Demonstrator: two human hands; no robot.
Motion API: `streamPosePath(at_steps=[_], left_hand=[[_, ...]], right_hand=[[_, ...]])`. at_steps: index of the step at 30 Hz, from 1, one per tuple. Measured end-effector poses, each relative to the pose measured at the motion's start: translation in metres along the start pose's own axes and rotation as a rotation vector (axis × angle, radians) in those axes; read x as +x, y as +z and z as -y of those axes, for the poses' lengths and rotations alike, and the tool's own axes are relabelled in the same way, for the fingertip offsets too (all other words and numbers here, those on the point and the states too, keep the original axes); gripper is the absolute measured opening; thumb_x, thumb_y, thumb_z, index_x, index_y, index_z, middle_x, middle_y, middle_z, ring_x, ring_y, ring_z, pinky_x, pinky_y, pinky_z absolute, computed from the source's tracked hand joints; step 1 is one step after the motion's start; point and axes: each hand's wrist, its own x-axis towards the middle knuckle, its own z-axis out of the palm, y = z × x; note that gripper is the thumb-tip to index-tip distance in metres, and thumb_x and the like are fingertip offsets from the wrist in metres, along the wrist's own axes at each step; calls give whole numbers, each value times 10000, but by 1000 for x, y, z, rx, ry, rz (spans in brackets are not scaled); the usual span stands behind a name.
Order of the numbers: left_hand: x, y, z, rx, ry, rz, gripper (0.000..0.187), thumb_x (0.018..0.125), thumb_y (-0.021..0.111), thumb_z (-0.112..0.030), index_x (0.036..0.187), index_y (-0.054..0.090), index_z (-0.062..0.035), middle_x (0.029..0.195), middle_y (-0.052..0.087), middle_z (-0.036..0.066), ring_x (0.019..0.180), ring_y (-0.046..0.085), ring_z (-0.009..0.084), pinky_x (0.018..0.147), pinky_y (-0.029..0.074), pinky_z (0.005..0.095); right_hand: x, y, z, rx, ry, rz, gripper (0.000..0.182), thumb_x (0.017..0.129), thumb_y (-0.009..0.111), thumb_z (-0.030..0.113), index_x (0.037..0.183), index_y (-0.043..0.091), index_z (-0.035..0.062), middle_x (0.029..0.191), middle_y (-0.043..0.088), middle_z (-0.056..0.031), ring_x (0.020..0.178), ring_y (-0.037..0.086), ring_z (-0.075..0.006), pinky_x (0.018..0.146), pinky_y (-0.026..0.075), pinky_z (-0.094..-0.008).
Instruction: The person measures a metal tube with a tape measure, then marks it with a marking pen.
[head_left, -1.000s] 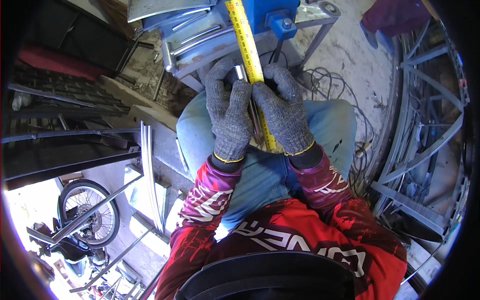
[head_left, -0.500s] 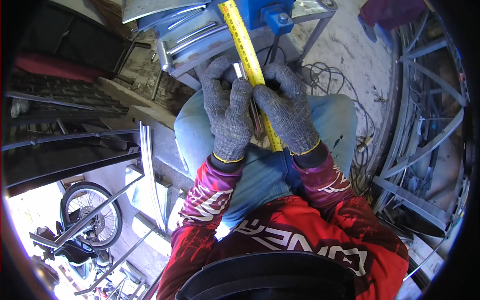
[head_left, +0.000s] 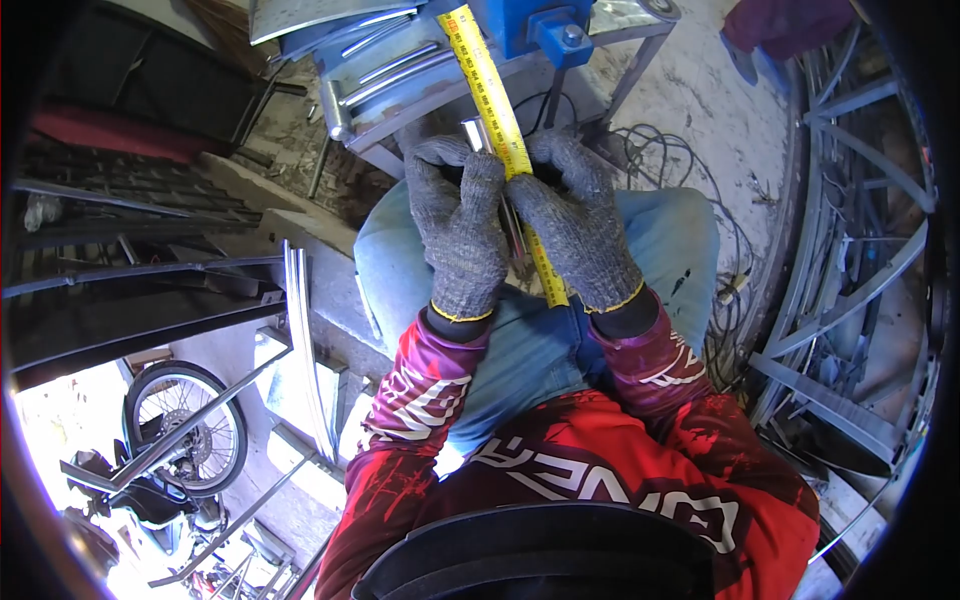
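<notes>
Grey knitted gloves with yellow cuffs cover both hands, which are held close together above the jeans. My left hand (head_left: 460, 225) is closed round a short shiny metal tube (head_left: 478, 135), whose upper end shows between the fingers. My right hand (head_left: 580, 215) pinches a yellow tape measure strip (head_left: 490, 95) between thumb and fingers. The strip runs beside the tube, reaches up past the hands, and its lower end shows below them. Part of the tube is hidden behind the left fingers.
A metal bench (head_left: 385, 125) bearing tubes and a blue machine (head_left: 515, 25) stands ahead. Black cables (head_left: 650, 150) lie on the floor at right, near metal frames (head_left: 860, 290). A motorcycle wheel (head_left: 187, 428) is at lower left. Another person's foot (head_left: 738, 60) shows at upper right.
The whole view has shifted slightly. Both hands keep the same hold on the tube and the tape strip.
</notes>
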Motion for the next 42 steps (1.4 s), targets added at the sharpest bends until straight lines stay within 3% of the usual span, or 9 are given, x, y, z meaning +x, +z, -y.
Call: streamPosePath(at_steps=[5, 10, 20, 26, 36, 39, 41, 42], left_hand=[[-1, -1, 1, 185, 69, -41, 122, 912, 609, -6, 980, 515, -45, 890, 522, 21, 804, 508, 103, 755, 448, 248], [2, -1, 5, 73, 90, -41, 124, 905, 619, -13, 964, 514, -42, 876, 516, 19, 773, 498, 102, 733, 444, 247], [-1, 4, -10, 118, 57, -87, 110, 889, 621, -30, 921, 517, -46, 834, 512, 17, 690, 474, 78, 619, 408, 221], [-1, -3, -2, 84, 52, -86, 110, 898, 616, -41, 915, 508, -52, 802, 515, 14, 621, 462, 67, 551, 377, 206], [-1, -5, -3, 87, 18, -86, 109, 895, 620, -44, 915, 513, -54, 765, 509, 3, 584, 450, 62, 520, 365, 204], [-1, -6, -4, 69, 30, -86, 113, 889, 625, -36, 913, 516, -54, 776, 507, 1, 598, 451, 62, 538, 369, 201], [-2, -5, -8, -7, -47, -79, 179, 875, 672, -15, 944, 510, -46, 912, 502, 24, 851, 486, 107, 809, 430, 270], [-2, -5, -8, -6, -45, -79, 179, 875, 672, -15, 944, 510, -46, 912, 502, 24, 851, 486, 107, 809, 430, 270]], right_hand=[[-2, 3, 0, 99, 18, -12, 130, 874, 621, 32, 993, 575, 7, 865, 600, -51, 786, 564, -86, 698, 495, -283], [-3, 4, 3, 69, 22, 12, 97, 875, 606, 32, 961, 567, 11, 815, 598, -41, 733, 564, -77, 638, 485, -273], [-4, 7, -2, 90, -22, 8, 101, 858, 608, 28, 942, 554, 13, 802, 583, -40, 728, 563, -82, 635, 476, -285], [-6, 5, 1, 64, 60, 35, 103, 856, 611, 31, 937, 548, 19, 805, 571, -38, 733, 548, -75, 633, 465, -280], [-8, 5, 0, 79, 56, 40, 111, 857, 612, 30, 949, 549, 26, 785, 564, -25, 702, 537, -70, 618, 456, -271], [-8, 5, 1, 69, 52, 48, 114, 856, 613, 29, 951, 551, 27, 786, 563, -25, 700, 538, -73, 618, 457, -273], [-8, 6, 0, 61, 40, 49, 116, 855, 615, 28, 951, 551, 27, 787, 562, -24, 697, 539, -74, 616, 458, -274], [-9, 6, -2, 85, 50, 51, 116, 854, 615, 28, 951, 551, 26, 790, 562, -26, 702, 540, -74, 619, 457, -275]])
